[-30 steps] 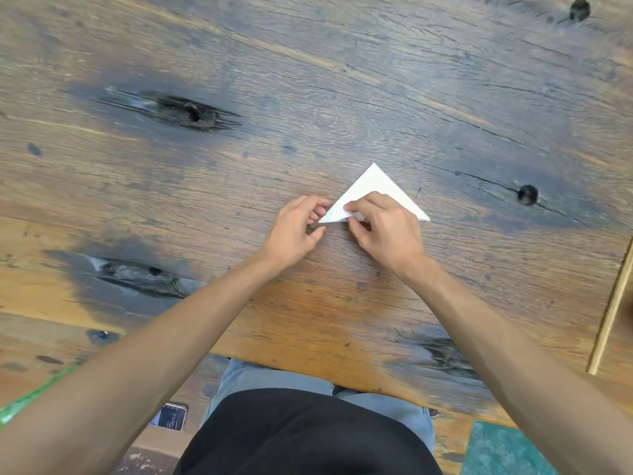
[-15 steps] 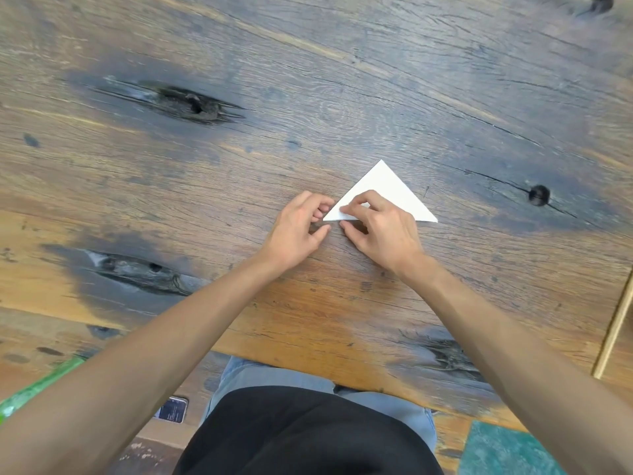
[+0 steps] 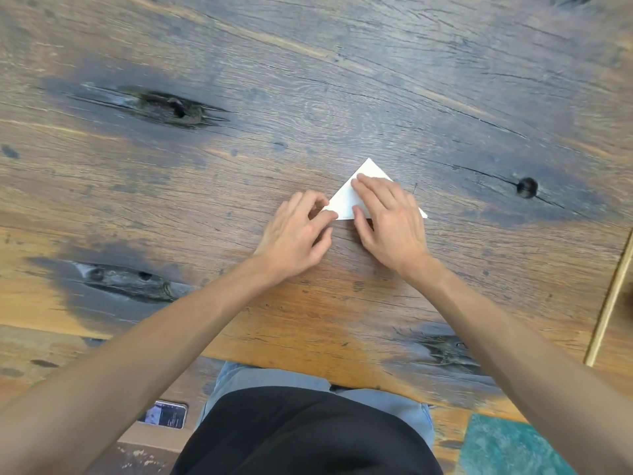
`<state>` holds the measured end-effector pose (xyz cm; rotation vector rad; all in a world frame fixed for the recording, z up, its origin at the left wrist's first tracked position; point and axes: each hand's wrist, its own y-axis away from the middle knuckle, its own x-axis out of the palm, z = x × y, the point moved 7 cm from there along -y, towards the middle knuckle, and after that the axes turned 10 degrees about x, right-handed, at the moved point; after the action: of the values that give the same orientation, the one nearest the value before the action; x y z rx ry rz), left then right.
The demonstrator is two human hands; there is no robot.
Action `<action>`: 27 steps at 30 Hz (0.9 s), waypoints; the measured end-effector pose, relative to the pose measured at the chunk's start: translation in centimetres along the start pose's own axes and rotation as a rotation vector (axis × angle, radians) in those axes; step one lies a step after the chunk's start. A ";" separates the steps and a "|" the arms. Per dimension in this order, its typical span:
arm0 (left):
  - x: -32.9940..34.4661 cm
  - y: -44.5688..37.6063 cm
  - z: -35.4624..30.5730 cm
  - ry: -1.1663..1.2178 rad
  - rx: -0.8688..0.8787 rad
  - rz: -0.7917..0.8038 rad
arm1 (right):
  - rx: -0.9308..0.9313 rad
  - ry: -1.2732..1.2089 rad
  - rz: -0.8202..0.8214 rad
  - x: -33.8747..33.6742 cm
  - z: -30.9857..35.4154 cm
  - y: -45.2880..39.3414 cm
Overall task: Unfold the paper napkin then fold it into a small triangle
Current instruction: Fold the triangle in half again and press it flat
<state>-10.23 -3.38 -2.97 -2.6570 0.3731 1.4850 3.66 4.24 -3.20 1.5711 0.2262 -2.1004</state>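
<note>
A white paper napkin [image 3: 347, 199], folded into a small triangle with its tip pointing away from me, lies flat on the wooden table [image 3: 308, 97]. My right hand [image 3: 390, 221] rests flat on top of it, fingers spread, covering its right half. My left hand [image 3: 294, 231] sits at the napkin's left corner, fingers curled, with the fingertips pinching or pressing that corner. The napkin's right corner pokes out past my right hand.
The table has dark knots and cracks, one knot [image 3: 526, 187] to the right of the napkin. A thin wooden strip [image 3: 609, 296] runs along the right edge. A phone [image 3: 164, 414] lies below the table's near edge, next to my lap.
My right hand has opened and slid forward, going from pinching the napkin's lower edge to lying flat over it. The left hand stays at the left corner.
</note>
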 end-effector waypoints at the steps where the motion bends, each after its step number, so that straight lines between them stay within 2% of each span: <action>1: -0.1 -0.7 -0.4 -0.034 0.025 0.000 | 0.015 0.025 0.018 0.1 -0.4 0.0; 6: 1.2 -5.3 -1.0 -0.117 0.071 0.144 | 0.084 0.131 0.142 1.2 -2.2 -0.1; 10: 2.4 -7.6 -0.3 -0.180 0.104 0.242 | 0.111 0.167 0.146 2.0 -2.9 0.1; 15: 3.1 -8.1 0.5 -0.192 0.131 0.247 | 0.142 0.159 0.066 2.4 -3.1 0.3; 20: 4.0 -7.4 1.7 -0.255 0.087 0.255 | 0.103 0.164 0.059 2.9 -3.7 0.4; 27: 4.8 -7.4 2.0 -0.343 0.129 0.221 | 0.105 0.167 0.052 2.8 -6.3 2.6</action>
<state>-7.64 3.35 -8.44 -2.2652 0.7215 1.8667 9.73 3.82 -7.42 1.7967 0.1325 -1.9709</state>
